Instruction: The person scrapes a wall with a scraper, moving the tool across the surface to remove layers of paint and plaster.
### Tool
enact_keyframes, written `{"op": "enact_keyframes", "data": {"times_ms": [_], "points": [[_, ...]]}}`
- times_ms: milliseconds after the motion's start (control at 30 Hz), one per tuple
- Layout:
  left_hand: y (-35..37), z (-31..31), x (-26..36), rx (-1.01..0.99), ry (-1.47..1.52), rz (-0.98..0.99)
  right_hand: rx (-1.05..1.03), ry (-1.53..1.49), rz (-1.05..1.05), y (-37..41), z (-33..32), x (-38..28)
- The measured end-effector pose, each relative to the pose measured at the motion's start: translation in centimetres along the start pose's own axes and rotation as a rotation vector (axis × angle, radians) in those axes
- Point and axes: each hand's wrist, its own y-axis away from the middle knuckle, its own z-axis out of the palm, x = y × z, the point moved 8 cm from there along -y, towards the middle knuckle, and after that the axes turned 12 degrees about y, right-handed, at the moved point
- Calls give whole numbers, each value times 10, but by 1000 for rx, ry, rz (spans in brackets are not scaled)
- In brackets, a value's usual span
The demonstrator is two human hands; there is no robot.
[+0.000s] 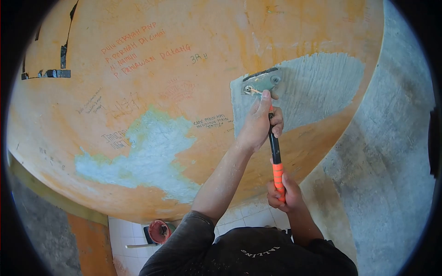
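Note:
A long-handled wall scraper [276, 149] rests with its wide flat head [262, 82] against the wall. Its shaft is black and its grip orange with dark bands. My left hand [263, 120] is closed around the upper shaft, its thumb up by the head. Lower down, my right hand [284, 192] wraps the end of the orange grip. The head lies at the left part of a pale, streaked bare patch [317, 92] in the orange-painted wall [212, 55]. Two screws show on the head, and its blade edge faces up.
Another bare, pale patch [142, 149] is left of my left arm. Handwriting [142, 48] and dark tape strips [46, 73] mark the wall. On the white tiled floor [122, 234] stands a red bucket [159, 231] beside a thin stick [140, 245]. Grey wall surface [386, 138] continues at right.

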Motion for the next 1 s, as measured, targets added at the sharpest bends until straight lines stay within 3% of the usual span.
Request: {"op": "enact_keyframes", "data": {"times_ms": [267, 1000], "points": [[-1, -2, -10, 121, -122, -4, 26, 47, -17, -1, -8, -3], [-16, 7, 3, 173, -239, 141, 63, 186, -8, -16, -21, -23]]}}
